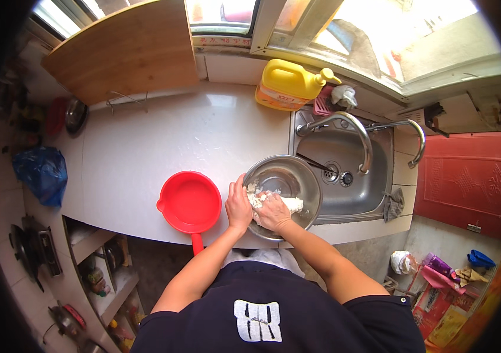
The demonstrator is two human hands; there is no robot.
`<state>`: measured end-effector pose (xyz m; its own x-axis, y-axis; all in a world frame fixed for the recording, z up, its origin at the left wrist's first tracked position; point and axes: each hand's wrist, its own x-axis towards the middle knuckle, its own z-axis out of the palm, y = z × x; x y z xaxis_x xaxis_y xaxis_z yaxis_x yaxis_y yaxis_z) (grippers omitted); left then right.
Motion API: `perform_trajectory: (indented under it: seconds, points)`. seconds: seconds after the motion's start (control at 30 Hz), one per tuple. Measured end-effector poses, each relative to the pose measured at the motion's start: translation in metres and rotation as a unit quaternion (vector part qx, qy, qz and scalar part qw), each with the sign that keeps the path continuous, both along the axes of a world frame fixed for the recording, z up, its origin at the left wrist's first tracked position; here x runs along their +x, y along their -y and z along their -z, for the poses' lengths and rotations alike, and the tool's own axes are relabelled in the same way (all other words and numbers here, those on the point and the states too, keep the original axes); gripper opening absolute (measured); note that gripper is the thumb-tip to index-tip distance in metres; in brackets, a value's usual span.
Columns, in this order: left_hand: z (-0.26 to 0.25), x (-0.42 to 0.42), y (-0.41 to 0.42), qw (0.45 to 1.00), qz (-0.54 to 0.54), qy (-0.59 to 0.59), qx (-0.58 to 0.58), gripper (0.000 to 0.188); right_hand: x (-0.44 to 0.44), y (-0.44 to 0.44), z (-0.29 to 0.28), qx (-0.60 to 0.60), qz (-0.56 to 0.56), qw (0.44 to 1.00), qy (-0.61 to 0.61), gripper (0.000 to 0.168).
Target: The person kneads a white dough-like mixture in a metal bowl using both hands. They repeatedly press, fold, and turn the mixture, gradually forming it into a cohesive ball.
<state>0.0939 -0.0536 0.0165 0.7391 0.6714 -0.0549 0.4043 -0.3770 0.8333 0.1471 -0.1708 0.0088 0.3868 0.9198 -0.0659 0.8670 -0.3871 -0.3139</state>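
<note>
A round stainless steel bowl (pixel 307 185) stands on the white counter (pixel 144 137), against the sink's left edge. White, crumbly dough (pixel 293 204) lies inside it, towards the near side. My left hand (pixel 238 205) rests on the bowl's left rim, its fingers over the edge. Down in the bowl, my right hand (pixel 272 213) presses on the dough, with its fingers partly hidden in it. To the left of my left hand sits a red plastic dipper (pixel 191 202), whose handle points towards me over the counter's front edge.
On the right is a steel sink (pixel 360 198) with two curved faucets (pixel 367 145). A yellow pump jug (pixel 288 84) stands behind the bowl by the window. A wooden board (pixel 131 53) leans at the back left. A blue plastic bag (pixel 43 174) is at the far left.
</note>
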Motion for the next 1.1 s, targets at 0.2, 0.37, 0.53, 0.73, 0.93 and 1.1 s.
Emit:
perform_trajectory:
  seconds: [0.2, 0.37, 0.53, 0.73, 0.93, 1.1]
  points:
    - [-0.002, -0.008, 0.003, 0.999, 0.011, -0.035, -0.014, 0.036, 0.012, -0.018, 0.026, 0.009, 0.095, 0.995, -0.01, 0.02]
    - [0.008, -0.005, 0.0, 1.0, 0.004, -0.012, 0.016, 0.035, 0.021, -0.028, 0.026, -0.05, 0.221, 0.972, -0.055, 0.024]
    - [0.003, 0.001, 0.0, 1.0, -0.008, -0.014, 0.014, 0.034, 0.04, 0.002, 0.008, 0.106, 0.487, 0.845, -0.192, 0.045]
    - [0.015, 0.002, -0.003, 0.999, -0.012, 0.037, -0.01, 0.028, 0.043, 0.041, 0.031, 0.228, 0.543, 0.754, -0.291, 0.056]
    - [0.013, 0.0, -0.005, 0.999, -0.007, 0.04, -0.008, 0.027, 0.041, -0.004, 0.014, 0.157, 0.355, 0.876, -0.285, 0.051]
    - [0.015, 0.003, -0.007, 0.999, -0.013, 0.034, -0.008, 0.026, 0.047, -0.018, 0.003, -0.019, 0.018, 0.994, -0.102, 0.044]
